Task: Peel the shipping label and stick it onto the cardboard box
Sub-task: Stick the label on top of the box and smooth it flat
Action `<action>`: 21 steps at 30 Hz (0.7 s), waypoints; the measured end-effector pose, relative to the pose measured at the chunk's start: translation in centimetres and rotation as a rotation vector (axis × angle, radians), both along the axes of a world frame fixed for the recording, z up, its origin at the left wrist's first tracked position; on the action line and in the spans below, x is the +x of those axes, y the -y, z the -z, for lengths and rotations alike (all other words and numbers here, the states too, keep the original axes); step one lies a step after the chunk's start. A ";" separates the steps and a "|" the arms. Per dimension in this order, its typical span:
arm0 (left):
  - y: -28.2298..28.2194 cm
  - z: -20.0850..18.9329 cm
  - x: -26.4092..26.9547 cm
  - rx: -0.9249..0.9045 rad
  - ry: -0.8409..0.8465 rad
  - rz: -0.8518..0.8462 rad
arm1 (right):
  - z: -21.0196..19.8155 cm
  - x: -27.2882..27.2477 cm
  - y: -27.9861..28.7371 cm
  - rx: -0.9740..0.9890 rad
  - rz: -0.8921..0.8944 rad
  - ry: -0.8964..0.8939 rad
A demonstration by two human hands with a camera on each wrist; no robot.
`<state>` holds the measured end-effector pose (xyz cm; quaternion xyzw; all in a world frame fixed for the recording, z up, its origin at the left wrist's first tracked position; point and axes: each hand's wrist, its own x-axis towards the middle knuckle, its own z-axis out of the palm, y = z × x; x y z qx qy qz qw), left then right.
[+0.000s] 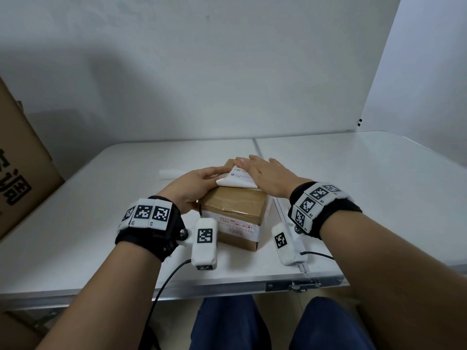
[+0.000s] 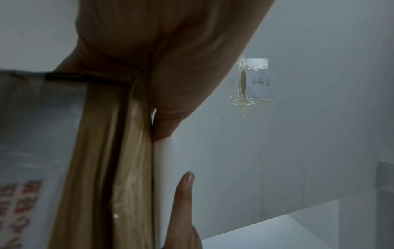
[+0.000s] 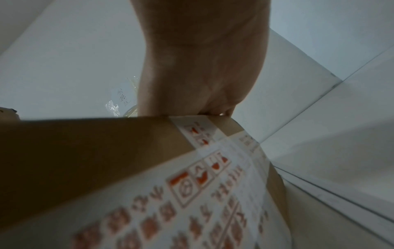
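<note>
At mid-frame of the head view, both hands worked a shipping label (image 1: 236,176) on top of a cardboard box (image 1: 233,210).
Right hand (image 1: 265,176) lay flat with straight fingers on the label's upper part; left hand (image 1: 197,184) rested along the box's left edge, fingers extended at the label, whose lower-left corner curled up. White backing paper (image 1: 174,174) lay behind on the table (image 1: 101,210).
</note>
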<state>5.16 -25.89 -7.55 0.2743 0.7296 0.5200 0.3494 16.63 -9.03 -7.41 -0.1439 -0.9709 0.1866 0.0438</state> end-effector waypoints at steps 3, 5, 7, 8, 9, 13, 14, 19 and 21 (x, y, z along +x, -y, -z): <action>-0.1 0.0 0.0 -0.011 -0.017 -0.017 | -0.1 0.1 0.3 0.018 0.029 -0.003; -0.1 0.0 0.1 -0.015 -0.010 -0.022 | 0.1 0.0 0.0 -0.008 0.045 -0.018; 0.0 -0.3 0.2 -0.020 -0.001 -0.020 | 0.2 0.0 -0.5 -0.065 0.048 -0.083; 0.0 -0.5 0.3 -0.021 -0.001 -0.015 | 0.3 0.1 -0.8 -0.093 0.045 -0.125; -0.1 -0.6 0.3 -0.021 -0.005 -0.011 | 0.2 0.3 -1.0 -0.126 0.039 -0.156; -1.5 -0.7 0.6 -0.031 -0.084 -0.029 | -0.2 1.0 -1.6 -0.273 0.057 -0.161; -1.9 -0.7 0.7 -0.034 -0.110 -0.044 | -0.3 1.1 -1.6 -0.280 0.078 -0.143; -3.8 -1.2 0.6 -0.057 -0.184 -0.116 | -0.4 1.9 -2.0 -0.331 0.124 -0.113; -4.2 -1.5 0.7 -0.066 -0.180 -0.125 | -0.4 2.2 -2.0 -0.344 0.130 -0.131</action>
